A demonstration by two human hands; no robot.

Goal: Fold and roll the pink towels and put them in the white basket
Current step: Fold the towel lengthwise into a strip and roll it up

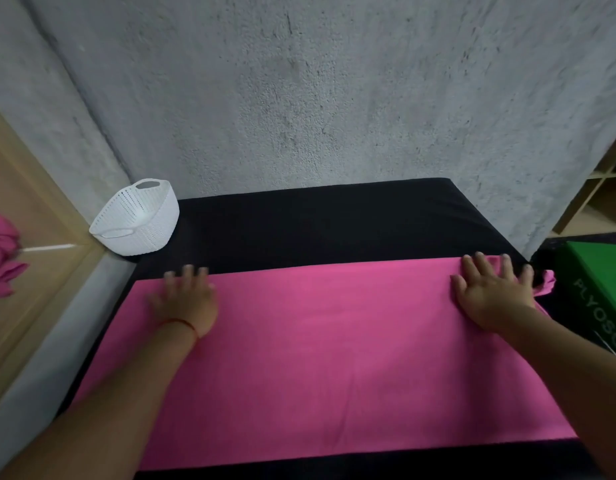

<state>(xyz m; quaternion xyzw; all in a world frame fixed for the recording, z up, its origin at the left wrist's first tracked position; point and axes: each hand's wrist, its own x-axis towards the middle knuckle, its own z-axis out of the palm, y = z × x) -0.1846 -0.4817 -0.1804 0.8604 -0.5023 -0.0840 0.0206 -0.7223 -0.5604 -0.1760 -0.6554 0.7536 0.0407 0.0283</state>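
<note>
A pink towel (334,358) lies spread flat across the black-covered table (317,223). My left hand (187,299) presses flat on the towel's far left part, fingers straight and slightly blurred. On the far right corner, my right hand (493,292) lies flat with fingers spread, reaching the towel's far edge. The towel's right end hangs over the table's side. A white perforated basket (137,220) stands tilted at the table's far left corner, with nothing visible inside.
More pink cloth (2,254) shows at the left edge, beyond a wooden ledge. A green box (600,285) with lettering stands to the right of the table. A rough grey wall rises right behind the table. Wooden shelves are at far right.
</note>
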